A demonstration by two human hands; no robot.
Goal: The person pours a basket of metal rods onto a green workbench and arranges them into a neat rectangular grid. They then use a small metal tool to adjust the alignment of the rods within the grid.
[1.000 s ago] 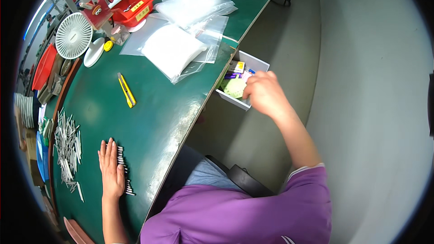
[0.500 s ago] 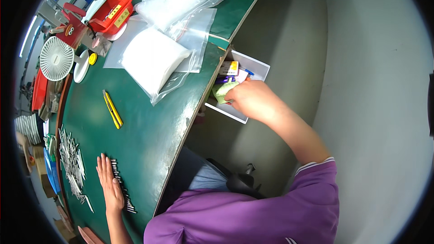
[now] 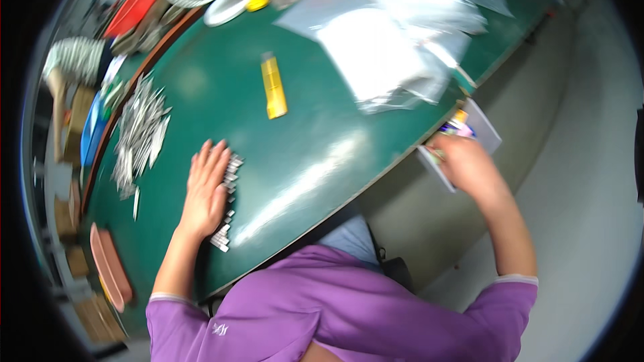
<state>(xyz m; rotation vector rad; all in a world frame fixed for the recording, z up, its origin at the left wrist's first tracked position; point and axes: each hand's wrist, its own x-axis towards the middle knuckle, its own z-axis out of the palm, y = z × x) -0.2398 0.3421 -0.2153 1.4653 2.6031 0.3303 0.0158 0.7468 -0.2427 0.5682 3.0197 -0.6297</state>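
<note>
- Reaching into the drawer point(image 3: 484, 135) at centre right, the right hand point(image 3: 469, 164) lies curled over its contents; whether the fingers pinch anything cannot be told, since the hand hides them.
- Lying flat, fingers spread, the left hand point(image 3: 204, 191) at centre left presses on a row of small metal parts point(image 3: 228, 201) on the green table point(image 3: 322, 147).
- Keeping that flat palm steady seems wise, so the row stays lined up while the other arm stretches.
- Feeling for one item in the drawer rather than raking looks safest; coloured packets crowd it.
- Leave alone the yellow cutter point(image 3: 273, 86) at upper centre and the clear bags point(image 3: 396, 60) overhanging the table edge above the drawer.
</note>
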